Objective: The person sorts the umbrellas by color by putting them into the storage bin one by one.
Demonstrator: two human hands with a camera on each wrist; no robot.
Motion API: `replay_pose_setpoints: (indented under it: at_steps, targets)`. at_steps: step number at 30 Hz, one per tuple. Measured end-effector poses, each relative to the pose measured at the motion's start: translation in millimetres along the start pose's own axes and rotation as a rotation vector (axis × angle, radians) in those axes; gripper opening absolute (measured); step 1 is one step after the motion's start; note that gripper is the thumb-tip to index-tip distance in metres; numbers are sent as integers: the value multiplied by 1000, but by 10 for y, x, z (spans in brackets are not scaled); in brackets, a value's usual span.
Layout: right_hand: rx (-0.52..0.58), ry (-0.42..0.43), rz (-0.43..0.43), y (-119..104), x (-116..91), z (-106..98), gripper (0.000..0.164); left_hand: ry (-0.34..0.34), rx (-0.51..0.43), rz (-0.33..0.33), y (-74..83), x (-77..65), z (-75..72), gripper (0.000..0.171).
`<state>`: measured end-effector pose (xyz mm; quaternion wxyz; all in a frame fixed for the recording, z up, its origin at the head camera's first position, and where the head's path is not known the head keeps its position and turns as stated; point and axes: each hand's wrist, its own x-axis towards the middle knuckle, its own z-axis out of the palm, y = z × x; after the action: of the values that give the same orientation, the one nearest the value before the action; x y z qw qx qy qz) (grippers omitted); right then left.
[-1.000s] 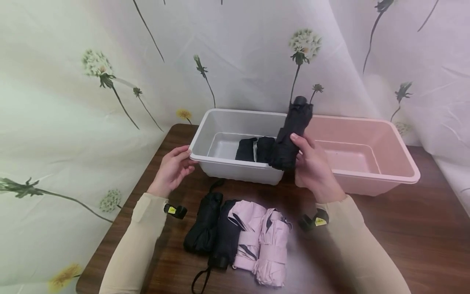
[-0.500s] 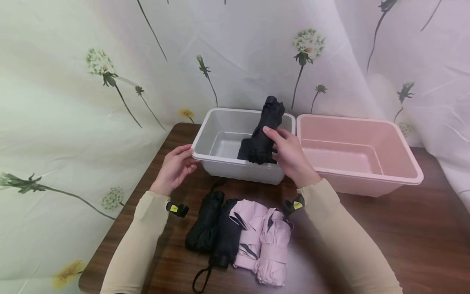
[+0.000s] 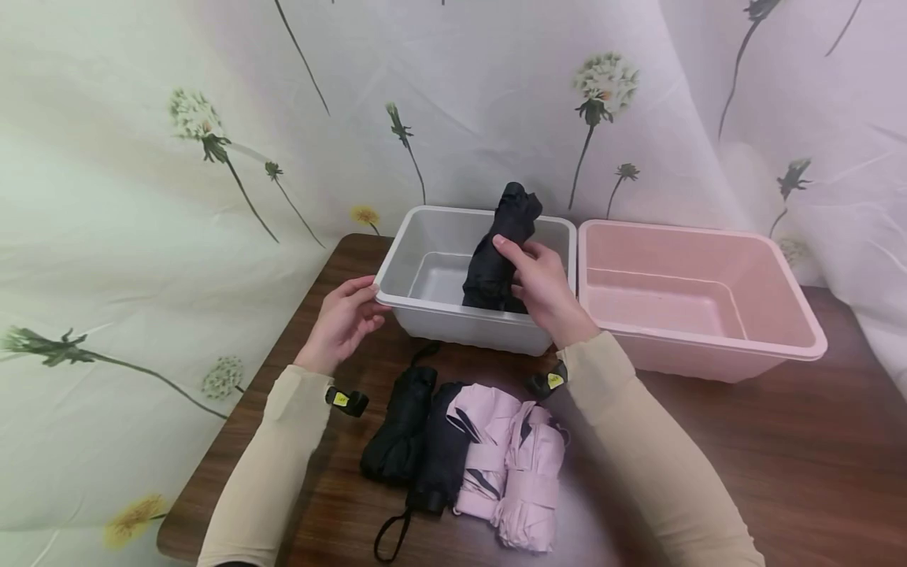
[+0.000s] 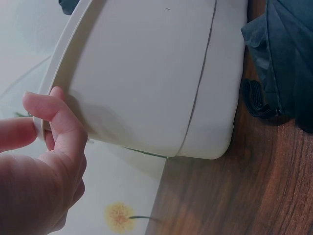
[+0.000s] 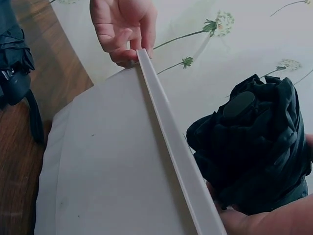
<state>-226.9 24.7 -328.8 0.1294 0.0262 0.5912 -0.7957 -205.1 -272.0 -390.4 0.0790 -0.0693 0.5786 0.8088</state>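
Observation:
My right hand (image 3: 546,290) grips a folded black umbrella (image 3: 505,236), held tilted with its lower end inside the light grey bin (image 3: 468,327) and its top above the far rim. In the right wrist view the same umbrella (image 5: 254,142) shows its end just beyond the bin's rim. Dark fabric of what lies in the bin is mostly hidden behind it. My left hand (image 3: 343,324) pinches the bin's near left corner; the left wrist view shows its fingers (image 4: 68,129) curled at the rim.
A pink bin (image 3: 708,346) stands right beside the grey one. In front on the wooden table (image 3: 744,465) lie two folded black umbrellas, one (image 3: 400,425) left of the other (image 3: 439,457), then two folded pink umbrellas (image 3: 485,449). A flowered cloth (image 3: 496,102) hangs behind.
My right hand has carried the black umbrella leftward from over the gap between the bins and lowered it into the grey bin. My left hand stays at the corner.

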Motion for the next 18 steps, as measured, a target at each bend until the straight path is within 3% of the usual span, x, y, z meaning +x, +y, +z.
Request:
replay_pose_setpoints:
  at_steps: [8, 12, 18]
  targets:
    - [-64, -15, -24, 47, 34, 72, 73, 15, 3, -29, 1, 18, 8, 26]
    - [-153, -20, -30, 73, 31, 56, 78, 15, 9, -27, -3, 10, -6, 28]
    - [-203, -44, -48, 75, -13, -11, 67, 17, 25, -33, 7, -11, -26, 31]
